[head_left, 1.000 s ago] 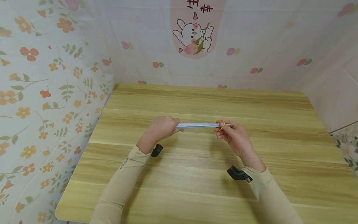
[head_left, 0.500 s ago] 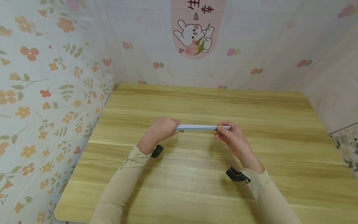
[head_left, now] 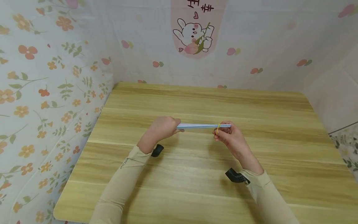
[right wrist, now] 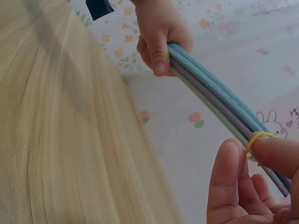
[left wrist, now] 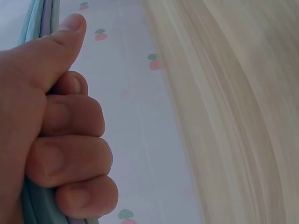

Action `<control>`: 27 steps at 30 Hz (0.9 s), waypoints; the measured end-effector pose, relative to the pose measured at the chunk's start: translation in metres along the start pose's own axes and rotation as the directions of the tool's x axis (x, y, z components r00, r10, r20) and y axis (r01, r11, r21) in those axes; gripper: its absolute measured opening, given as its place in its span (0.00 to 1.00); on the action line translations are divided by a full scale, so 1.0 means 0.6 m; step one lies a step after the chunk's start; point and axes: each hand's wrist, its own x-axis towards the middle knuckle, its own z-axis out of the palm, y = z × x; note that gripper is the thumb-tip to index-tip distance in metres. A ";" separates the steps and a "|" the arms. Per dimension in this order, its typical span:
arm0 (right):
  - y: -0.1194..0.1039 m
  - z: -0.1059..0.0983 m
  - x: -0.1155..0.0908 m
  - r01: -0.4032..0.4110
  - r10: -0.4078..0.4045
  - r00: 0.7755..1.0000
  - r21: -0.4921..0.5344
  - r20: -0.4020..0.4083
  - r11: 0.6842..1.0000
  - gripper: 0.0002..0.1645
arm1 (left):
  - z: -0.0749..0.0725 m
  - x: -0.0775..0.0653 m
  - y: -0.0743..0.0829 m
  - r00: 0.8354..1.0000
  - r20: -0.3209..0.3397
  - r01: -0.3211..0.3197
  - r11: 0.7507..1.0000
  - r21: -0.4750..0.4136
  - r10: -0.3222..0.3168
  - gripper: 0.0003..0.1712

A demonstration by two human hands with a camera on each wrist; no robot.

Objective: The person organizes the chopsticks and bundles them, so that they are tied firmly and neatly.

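A bundle of pastel chopsticks (head_left: 197,126), blue, purple and pale green, is held level above the table. My left hand (head_left: 164,127) grips the thicker end; in the left wrist view its fingers (left wrist: 70,161) are curled round the sticks. A yellow rubber band (head_left: 218,129) loops round the bundle near the thinner end. At that end my right hand (head_left: 233,137) pinches the band with thumb and fingers. In the right wrist view the band (right wrist: 254,139) passes over the chopsticks (right wrist: 215,95) beside the thumb, and the stick tips stick out past it.
The wood-grain table (head_left: 179,186) spreads beneath both hands. Flower-patterned cloth (head_left: 50,102) hangs at the left, and a cloth with a rabbit print (head_left: 195,37) stands behind the table. A black camera mount (head_left: 237,176) hangs under the right wrist, another (head_left: 157,150) under the left.
The rubber band has shifted left along the chopsticks, away from their tips, and the right fingers have shifted with it. My left hand has stayed in place.
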 end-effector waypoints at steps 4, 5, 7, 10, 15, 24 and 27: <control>0.005 -0.001 -0.002 -0.008 0.008 1.000 -0.037 -0.012 0.999 0.11 | -0.003 -0.001 -0.002 1.000 0.002 0.003 1.000 -0.005 -0.003 0.21; 0.006 -0.001 -0.002 -0.012 0.012 1.000 -0.047 -0.017 0.999 0.11 | -0.004 -0.001 -0.002 1.000 0.003 0.001 1.000 -0.002 -0.001 0.21; 0.009 -0.002 -0.003 -0.023 0.021 0.999 -0.076 -0.025 0.997 0.11 | -0.005 -0.001 -0.004 1.000 0.002 -0.002 1.000 -0.008 0.002 0.21; 0.012 -0.005 -0.003 -0.026 0.022 0.999 -0.123 -0.030 0.992 0.11 | -0.006 -0.001 -0.006 1.000 -0.011 -0.010 1.000 -0.004 0.010 0.21; 0.017 -0.010 -0.002 -0.024 0.014 0.999 -0.244 -0.041 0.969 0.09 | -0.006 -0.003 -0.012 1.000 -0.024 -0.018 1.000 0.019 0.019 0.22; 0.029 -0.013 0.003 -0.030 -0.024 0.991 -0.395 -0.131 0.918 0.07 | -0.012 -0.004 -0.017 1.000 -0.011 -0.025 0.999 0.032 0.025 0.22; 0.030 -0.012 0.001 -0.003 -0.058 0.991 -0.449 -0.122 0.894 0.06 | -0.012 -0.005 -0.019 0.999 -0.023 -0.028 0.999 0.036 0.029 0.21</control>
